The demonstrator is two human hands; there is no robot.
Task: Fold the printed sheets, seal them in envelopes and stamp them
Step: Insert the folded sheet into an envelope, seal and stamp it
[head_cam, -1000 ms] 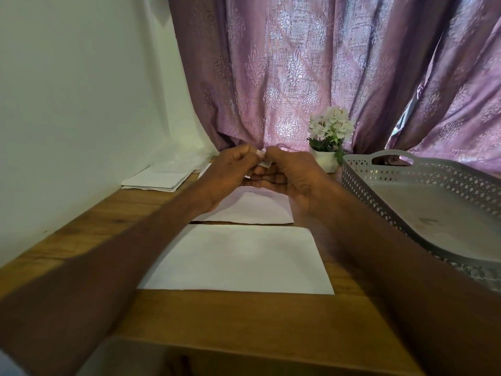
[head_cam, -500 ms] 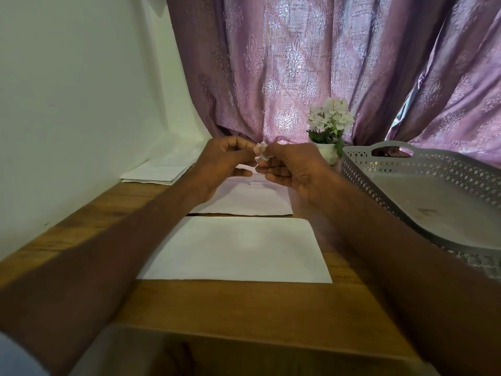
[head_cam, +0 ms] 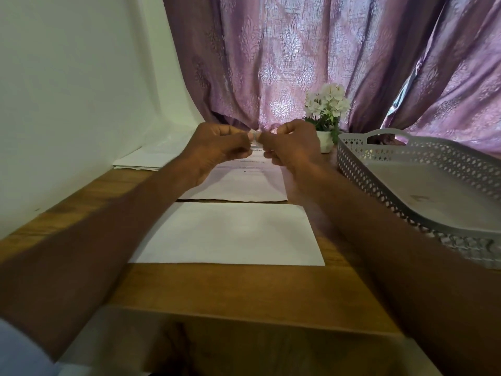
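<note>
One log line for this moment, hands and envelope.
left hand, right hand: pinching small white piece | envelope: flat on table, untouched

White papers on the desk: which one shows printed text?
The printed sheet lying flat beneath both raised hands, beyond the blank envelope nearest the person. The paper stack by the left wall shows no readable print.

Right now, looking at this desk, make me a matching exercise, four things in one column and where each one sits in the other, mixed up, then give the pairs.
Things:
1. envelope
2. tray
3. flower pot
4. paper stack

Places:
A. by the wall, far left
B. at the curtain, behind the right hand
C. nearest the desk's front edge
D. right side of the desk

Pairs: 1-C, 2-D, 3-B, 4-A
</note>
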